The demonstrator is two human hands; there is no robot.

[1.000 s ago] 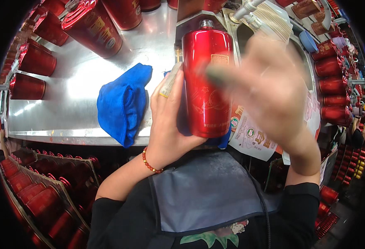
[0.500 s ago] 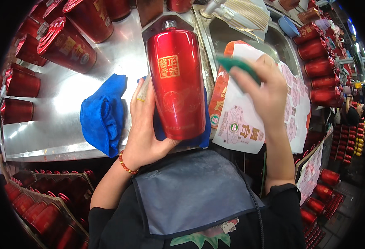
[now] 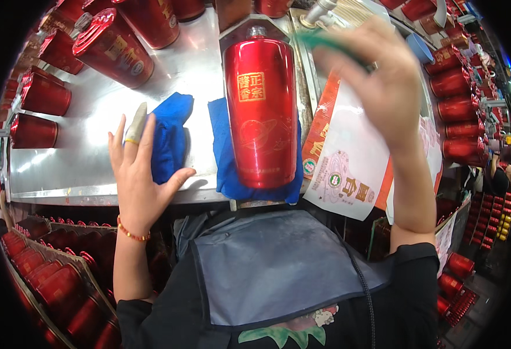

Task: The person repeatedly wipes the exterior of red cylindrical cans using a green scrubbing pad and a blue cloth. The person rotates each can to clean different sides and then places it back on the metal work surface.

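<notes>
Fingers of my left hand [image 3: 136, 174] are spreading wide, gripping nothing, hovering just beside the blue cloth [image 3: 169, 136] on the steel table [image 3: 63, 174]. My right hand [image 3: 377, 75] is pinching a blurred green piece [image 3: 325, 42] above the red bottle [image 3: 261, 110], which is lying on another blue cloth [image 3: 226, 157] beside a printed sheet [image 3: 348, 168]

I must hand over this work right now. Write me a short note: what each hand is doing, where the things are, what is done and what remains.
Left hand: open, empty, raised beside the crumpled blue cloth.
Right hand: shut on a small green tool, blurred.
The tall red metallic bottle lies on a second blue cloth on the steel table, touched by neither hand. White printed sheets lie to its right.
Done: bottle laid down.
Left: cannot tell from this view.
</notes>
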